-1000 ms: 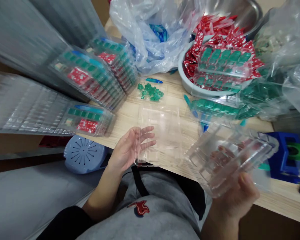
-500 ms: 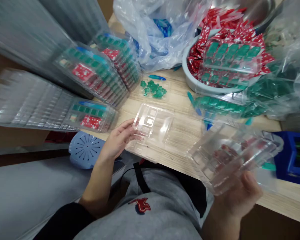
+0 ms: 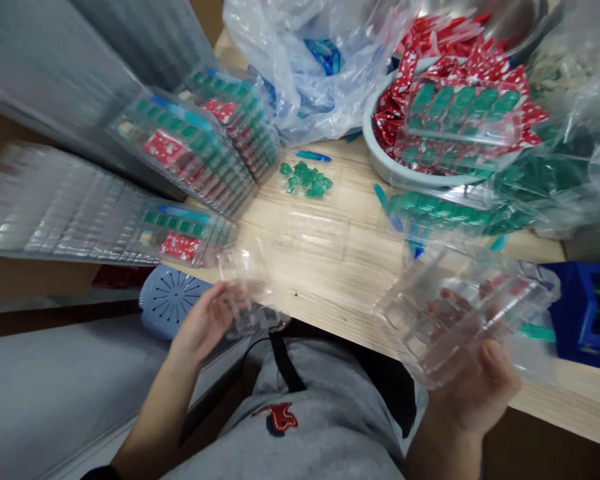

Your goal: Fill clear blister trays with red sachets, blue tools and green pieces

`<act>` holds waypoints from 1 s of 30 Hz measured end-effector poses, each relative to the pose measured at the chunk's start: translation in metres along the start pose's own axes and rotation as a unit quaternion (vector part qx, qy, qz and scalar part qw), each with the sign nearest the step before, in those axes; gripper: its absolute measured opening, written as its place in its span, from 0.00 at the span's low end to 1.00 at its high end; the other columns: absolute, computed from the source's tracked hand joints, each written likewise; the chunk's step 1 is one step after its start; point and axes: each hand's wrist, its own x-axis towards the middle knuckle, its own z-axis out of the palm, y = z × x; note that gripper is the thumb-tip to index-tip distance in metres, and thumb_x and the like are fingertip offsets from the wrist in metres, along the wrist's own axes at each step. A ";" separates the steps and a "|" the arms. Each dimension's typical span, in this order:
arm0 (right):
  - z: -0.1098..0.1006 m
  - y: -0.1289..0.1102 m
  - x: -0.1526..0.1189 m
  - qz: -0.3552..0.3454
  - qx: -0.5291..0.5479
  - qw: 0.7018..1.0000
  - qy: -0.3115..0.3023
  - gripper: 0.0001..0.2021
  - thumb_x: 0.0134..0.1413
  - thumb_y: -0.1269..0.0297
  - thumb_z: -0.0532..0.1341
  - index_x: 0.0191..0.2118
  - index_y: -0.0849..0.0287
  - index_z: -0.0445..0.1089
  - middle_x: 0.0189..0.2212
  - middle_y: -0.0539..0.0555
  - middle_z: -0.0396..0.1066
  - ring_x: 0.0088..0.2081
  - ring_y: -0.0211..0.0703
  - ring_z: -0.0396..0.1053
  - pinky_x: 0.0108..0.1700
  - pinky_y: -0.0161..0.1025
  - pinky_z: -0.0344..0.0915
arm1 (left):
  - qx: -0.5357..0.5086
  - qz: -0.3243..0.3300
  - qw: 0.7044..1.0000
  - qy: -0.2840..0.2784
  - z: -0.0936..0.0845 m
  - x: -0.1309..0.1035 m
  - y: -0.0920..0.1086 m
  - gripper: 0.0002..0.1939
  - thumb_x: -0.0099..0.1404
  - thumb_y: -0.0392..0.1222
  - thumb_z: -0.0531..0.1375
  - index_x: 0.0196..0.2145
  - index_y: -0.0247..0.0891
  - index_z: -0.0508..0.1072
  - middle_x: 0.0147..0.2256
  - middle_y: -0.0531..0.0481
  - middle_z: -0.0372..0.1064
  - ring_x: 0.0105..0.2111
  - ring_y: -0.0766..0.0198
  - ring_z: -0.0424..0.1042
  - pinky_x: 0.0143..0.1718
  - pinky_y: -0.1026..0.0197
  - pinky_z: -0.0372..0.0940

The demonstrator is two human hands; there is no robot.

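My left hand (image 3: 205,321) is closed on the edge of a clear plastic tray (image 3: 253,290), which is tilted over the front edge of the table and blurred. In my right hand (image 3: 480,383) is a nested stack of clear plastic trays (image 3: 450,320); fingers show through the plastic. Between the hands, another clear tray (image 3: 315,235) lies flat on the wooden table (image 3: 330,287). Behind it, a clear tray holds loose green plastic pieces (image 3: 307,179) and a blue stick-like piece (image 3: 313,156).
Filled trays (image 3: 190,153) with green pieces and red packets are stacked at left, beside stacked clear trays (image 3: 55,200). A grey basin (image 3: 380,150) of red packets stands behind at right. A blue tape dispenser (image 3: 580,313) is at far right, a blue stool (image 3: 173,300) below left.
My left hand has moved left and toward me with its tray, uncovering the one lying on the table. The right hand and its stack have hardly moved.
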 end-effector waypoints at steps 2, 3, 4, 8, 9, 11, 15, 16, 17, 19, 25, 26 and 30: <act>0.000 0.001 -0.001 -0.011 0.008 1.000 -0.025 0.27 0.35 0.61 0.61 0.48 0.49 0.74 0.40 0.48 0.73 0.42 0.44 0.70 0.42 0.40 0.65 | -0.002 -0.031 0.999 -0.041 0.004 -0.005 -0.010 0.09 0.65 0.39 0.60 0.27 0.34 0.74 0.27 0.48 0.76 0.25 0.68 0.74 0.27 0.69 0.69; 0.000 0.001 -0.001 -0.023 0.012 0.999 -0.039 0.26 0.37 0.62 0.60 0.48 0.49 0.75 0.39 0.47 0.73 0.41 0.43 0.70 0.42 0.41 0.65 | -0.009 -0.040 0.997 -0.060 0.007 -0.007 -0.015 0.08 0.65 0.39 0.61 0.28 0.33 0.75 0.28 0.48 0.76 0.25 0.69 0.74 0.27 0.69 0.69; -0.001 0.002 -0.001 -0.035 0.014 0.998 -0.051 0.25 0.37 0.63 0.60 0.48 0.49 0.75 0.38 0.47 0.73 0.40 0.43 0.70 0.42 0.41 0.65 | -0.021 -0.040 0.996 -0.078 0.010 -0.008 -0.021 0.07 0.64 0.39 0.62 0.29 0.33 0.75 0.29 0.49 0.77 0.26 0.69 0.74 0.28 0.69 0.70; -0.002 0.003 0.001 -0.047 0.004 0.996 -0.071 0.24 0.38 0.64 0.57 0.46 0.48 0.76 0.37 0.47 0.73 0.38 0.43 0.69 0.41 0.41 0.66 | -0.072 -0.015 0.987 -0.146 0.018 -0.012 -0.036 0.05 0.59 0.38 0.67 0.30 0.35 0.75 0.34 0.49 0.78 0.36 0.64 0.77 0.45 0.61 0.72; -0.002 0.003 0.001 -0.046 0.004 0.996 -0.070 0.24 0.38 0.64 0.57 0.45 0.48 0.76 0.37 0.47 0.73 0.38 0.42 0.69 0.41 0.40 0.66 | -0.080 -0.019 0.985 -0.154 0.019 -0.013 -0.039 0.05 0.59 0.38 0.67 0.29 0.35 0.75 0.35 0.49 0.78 0.38 0.63 0.78 0.48 0.59 0.71; -0.001 0.002 0.001 -0.051 0.006 0.996 -0.072 0.23 0.37 0.64 0.58 0.44 0.48 0.76 0.38 0.47 0.73 0.39 0.42 0.69 0.40 0.39 0.66 | -0.089 -0.032 0.983 -0.159 0.019 -0.016 -0.043 0.05 0.59 0.37 0.67 0.29 0.35 0.74 0.36 0.48 0.78 0.40 0.61 0.78 0.52 0.57 0.70; 0.001 0.001 0.001 -0.055 -0.002 0.996 -0.071 0.26 0.36 0.64 0.58 0.47 0.49 0.75 0.49 0.46 0.70 0.43 0.43 0.69 0.37 0.39 0.66 | -0.088 -0.052 0.984 -0.147 0.017 -0.022 -0.051 0.05 0.60 0.37 0.67 0.30 0.34 0.74 0.39 0.46 0.78 0.43 0.60 0.77 0.56 0.56 0.67; 0.001 0.002 0.001 -0.052 0.001 0.996 -0.068 0.27 0.35 0.64 0.59 0.48 0.49 0.75 0.50 0.46 0.70 0.43 0.43 0.69 0.37 0.39 0.66 | -0.086 -0.056 0.984 -0.146 0.017 -0.024 -0.053 0.05 0.59 0.36 0.67 0.29 0.34 0.74 0.39 0.45 0.78 0.43 0.61 0.77 0.55 0.57 0.67; 0.001 0.003 0.000 -0.052 0.007 0.997 -0.065 0.27 0.35 0.64 0.59 0.48 0.49 0.75 0.50 0.46 0.70 0.43 0.42 0.69 0.37 0.38 0.66 | -0.083 -0.060 0.984 -0.147 0.016 -0.024 -0.055 0.06 0.58 0.37 0.68 0.29 0.34 0.74 0.39 0.45 0.78 0.43 0.61 0.77 0.54 0.57 0.68; 0.000 0.004 0.000 -0.056 0.018 0.996 -0.065 0.26 0.36 0.64 0.59 0.48 0.50 0.75 0.47 0.46 0.70 0.41 0.40 0.69 0.38 0.37 0.65 | -0.064 -0.067 0.984 -0.154 0.013 -0.025 -0.056 0.08 0.55 0.38 0.70 0.29 0.34 0.74 0.38 0.45 0.78 0.40 0.60 0.78 0.48 0.59 0.71; -0.004 0.006 0.001 -0.052 -0.007 0.996 -0.070 0.26 0.39 0.62 0.57 0.49 0.47 0.74 0.48 0.47 0.69 0.46 0.45 0.68 0.44 0.42 0.65 | 0.152 0.056 0.971 -0.177 0.006 -0.011 -0.032 0.15 0.57 0.44 0.68 0.42 0.38 0.76 0.31 0.51 0.75 0.26 0.66 0.72 0.31 0.63 0.67; -0.005 0.005 0.001 -0.050 -0.007 0.996 -0.071 0.27 0.39 0.63 0.57 0.49 0.46 0.74 0.48 0.46 0.69 0.46 0.46 0.68 0.45 0.42 0.65 | 0.209 0.100 0.957 -0.173 0.006 -0.007 -0.026 0.17 0.57 0.43 0.67 0.44 0.39 0.76 0.31 0.52 0.75 0.28 0.65 0.72 0.33 0.63 0.67; -0.007 0.005 -0.001 -0.045 -0.003 0.996 -0.072 0.24 0.40 0.64 0.59 0.47 0.46 0.75 0.41 0.47 0.72 0.40 0.44 0.69 0.40 0.41 0.65 | 0.395 0.259 0.863 -0.179 0.023 0.008 -0.006 0.18 0.56 0.40 0.67 0.46 0.41 0.75 0.32 0.50 0.74 0.37 0.57 0.72 0.45 0.61 0.62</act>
